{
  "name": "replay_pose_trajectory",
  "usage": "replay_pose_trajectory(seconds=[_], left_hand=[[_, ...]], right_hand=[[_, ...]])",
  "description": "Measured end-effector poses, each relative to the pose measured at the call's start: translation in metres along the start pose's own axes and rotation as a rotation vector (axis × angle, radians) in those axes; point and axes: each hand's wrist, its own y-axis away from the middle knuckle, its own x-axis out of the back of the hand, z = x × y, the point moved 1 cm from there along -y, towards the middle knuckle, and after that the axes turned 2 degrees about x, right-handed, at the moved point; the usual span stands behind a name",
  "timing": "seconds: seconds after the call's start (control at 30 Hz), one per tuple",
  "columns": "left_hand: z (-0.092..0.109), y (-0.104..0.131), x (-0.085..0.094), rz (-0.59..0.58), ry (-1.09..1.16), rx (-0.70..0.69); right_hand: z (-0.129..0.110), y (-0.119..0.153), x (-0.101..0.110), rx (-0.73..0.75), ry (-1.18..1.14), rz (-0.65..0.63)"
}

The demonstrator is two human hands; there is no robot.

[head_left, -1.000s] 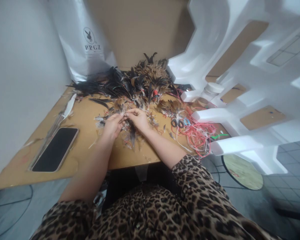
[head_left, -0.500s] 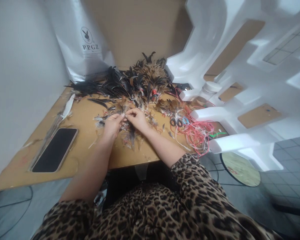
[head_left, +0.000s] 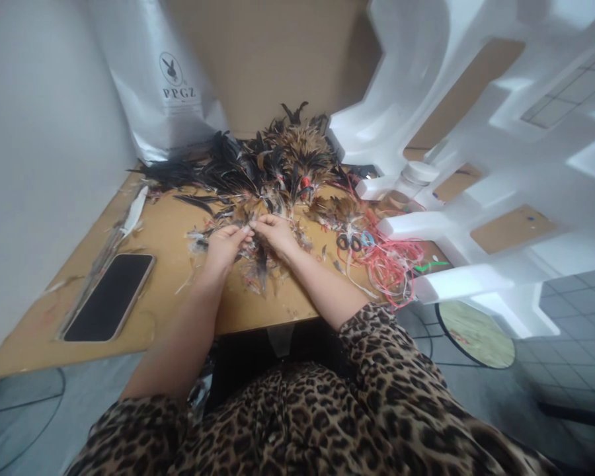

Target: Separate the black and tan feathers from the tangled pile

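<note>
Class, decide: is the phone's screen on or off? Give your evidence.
It appears off: the phone lies face up on the table, its screen uniformly black.

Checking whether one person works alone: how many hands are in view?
2: the left hand and, close beside it, the right hand, both over the feathers on the table.

Left hand (head_left: pixel 225 244), right hand (head_left: pixel 277 236): what lies between the fingertips is too small to tell
Scissors (head_left: pixel 350 244): blades are hidden
Silvery bag (head_left: pixel 161 112): upper edge cuts it off
White foam (head_left: pixel 461 287): runs past the right edge
</note>
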Motion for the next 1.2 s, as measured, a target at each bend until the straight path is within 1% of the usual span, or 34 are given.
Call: replay_pose_trajectory(seconds=[0.13, 0.27, 0.37, 0.57, 0.73, 0.9, 1.13, 1.2], left_hand=[[0.0038, 0.0036, -0.0019, -0.036, 0.073, 0.09], [0.0022, 0.0027, -0.0008, -0.108, 0.141, 0.146], [-0.0002, 0.0014, 0.0003, -0.126, 0.153, 0.149], [0.0015, 0.003, -0.0009, -0.116, 0.087, 0.13], [0.004, 0.0054, -0.0013, -0.137, 0.081, 0.163], [0.0053, 0.0061, 0.001, -0.155, 0.051, 0.183], [0.0055, 0.0051, 0.0012, -0.204, 0.113, 0.211], [0.0056, 0.005, 0.0019, -0.216, 0.133, 0.219]], right_hand=[[0.0002, 0.0002, -0.0002, -0.105, -0.081, -0.002], [-0.0014, 0.0006, 0.0001, -0.127, -0.107, 0.01], [-0.0012, 0.0005, 0.0003, -0.136, -0.131, 0.01], [-0.0002, 0.0003, 0.0001, -0.135, -0.127, -0.004], [-0.001, 0.0014, -0.0006, -0.139, -0.1, 0.009], [-0.0059, 0.003, -0.0002, -0.177, -0.097, -0.013], [0.0001, -0.0012, 0.0001, -0.212, -0.226, -0.065], [0.0015, -0.0011, -0.0006, -0.206, -0.232, -0.071]])
